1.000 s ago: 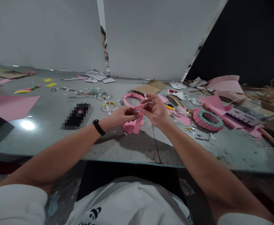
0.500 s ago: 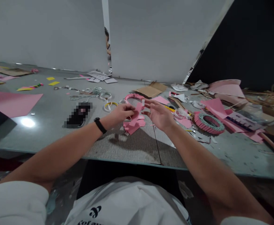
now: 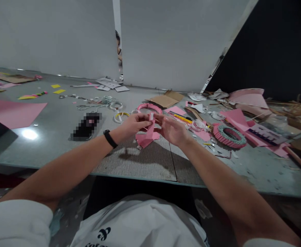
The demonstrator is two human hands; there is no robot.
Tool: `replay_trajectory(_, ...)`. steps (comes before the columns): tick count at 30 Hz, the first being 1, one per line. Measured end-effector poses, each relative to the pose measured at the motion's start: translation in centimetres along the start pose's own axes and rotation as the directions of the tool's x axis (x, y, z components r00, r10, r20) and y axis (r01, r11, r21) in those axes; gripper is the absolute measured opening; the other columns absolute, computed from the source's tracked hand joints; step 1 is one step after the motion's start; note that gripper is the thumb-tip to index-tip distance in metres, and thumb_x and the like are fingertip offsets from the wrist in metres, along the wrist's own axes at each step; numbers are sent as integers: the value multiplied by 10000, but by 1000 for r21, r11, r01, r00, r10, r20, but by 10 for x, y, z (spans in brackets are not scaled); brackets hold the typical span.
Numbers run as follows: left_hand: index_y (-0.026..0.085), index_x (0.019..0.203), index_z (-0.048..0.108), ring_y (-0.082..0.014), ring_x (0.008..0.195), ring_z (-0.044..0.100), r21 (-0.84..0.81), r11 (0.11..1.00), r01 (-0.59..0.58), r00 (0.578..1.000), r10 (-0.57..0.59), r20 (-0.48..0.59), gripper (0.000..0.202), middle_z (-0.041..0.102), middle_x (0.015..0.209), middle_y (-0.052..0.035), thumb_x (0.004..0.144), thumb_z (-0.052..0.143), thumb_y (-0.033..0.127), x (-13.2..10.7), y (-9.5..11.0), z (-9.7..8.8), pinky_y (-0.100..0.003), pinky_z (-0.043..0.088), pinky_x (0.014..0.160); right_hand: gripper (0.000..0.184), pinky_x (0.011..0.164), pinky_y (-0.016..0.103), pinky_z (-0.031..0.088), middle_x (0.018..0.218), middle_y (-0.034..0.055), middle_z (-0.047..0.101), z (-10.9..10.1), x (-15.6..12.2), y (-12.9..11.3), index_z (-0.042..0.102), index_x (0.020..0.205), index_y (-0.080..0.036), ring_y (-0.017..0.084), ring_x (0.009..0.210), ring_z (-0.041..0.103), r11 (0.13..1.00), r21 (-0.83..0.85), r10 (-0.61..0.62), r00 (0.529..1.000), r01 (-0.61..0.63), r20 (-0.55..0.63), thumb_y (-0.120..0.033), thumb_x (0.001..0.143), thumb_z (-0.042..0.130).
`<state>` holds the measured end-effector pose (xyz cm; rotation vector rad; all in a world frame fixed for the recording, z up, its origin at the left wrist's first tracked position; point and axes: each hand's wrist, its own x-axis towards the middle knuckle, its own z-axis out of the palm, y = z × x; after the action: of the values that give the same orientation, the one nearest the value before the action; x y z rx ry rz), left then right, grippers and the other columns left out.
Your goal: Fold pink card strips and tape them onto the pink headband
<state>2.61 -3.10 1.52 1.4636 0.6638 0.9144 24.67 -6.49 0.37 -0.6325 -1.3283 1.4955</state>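
The left hand [image 3: 136,124] and right hand [image 3: 173,131] pinch a folded pink paper strip [image 3: 150,127] between them, just above pink paper scraps [image 3: 143,140] on the surface [image 3: 155,161]; a pleated pink paper ring [image 3: 149,107] lies just beyond the strip.

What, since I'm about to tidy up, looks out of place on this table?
The pleated pink-and-green paper ring sits among scattered paper scraps right of the right hand, and a wooden dowel slants off toward the right edge of the table.
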Motion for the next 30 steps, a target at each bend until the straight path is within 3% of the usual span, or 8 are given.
replay_trajectory(12, 154, 934, 757, -138, 826, 746, -102, 995, 21, 998, -16, 55, 290, 770, 917, -27, 813, 975, 302, 0, -1, 0, -333, 634, 862, 456, 982, 495, 658, 1302, 85, 834, -3, 1, 2, 854, 1204, -324, 311, 1203, 743, 993, -112, -36, 999, 31, -41, -555, 810, 862)
replay_trajectory(21, 145, 914, 760, -126, 809, 715, -124, 992, 16, 998, -8, 65, 426, 728, 872, 5, 768, 1033, 438, -3, 4, 2, -325, 603, 865, 405, 914, 405, 659, 1148, 31, 847, -7, 2, 7, 878, 1161, -347, 232, 1018, 765, 989, -146, -42, 998, 34, -56, -522, 801, 937)
replay_trajectory(26, 151, 864, 736, -136, 810, 711, -73, 997, 22, 998, -18, 58, 447, 715, 843, -1, 797, 1011, 497, -4, 7, 2, -336, 603, 878, 391, 968, 441, 650, 1284, 46, 819, -14, 4, 11, 865, 1206, -362, 264, 1147, 756, 958, -264, -121, 993, 112, -16, -542, 860, 897)
replay_trajectory(30, 158, 832, 719, -118, 754, 655, -25, 999, 23, 993, -20, 116, 437, 659, 799, 11, 800, 1005, 487, -6, 9, 2, -289, 559, 780, 256, 1120, 490, 594, 1409, 47, 772, -18, 1, 1, 899, 1140, -387, 299, 1396, 673, 828, -491, -289, 956, 271, 40, -484, 904, 884)
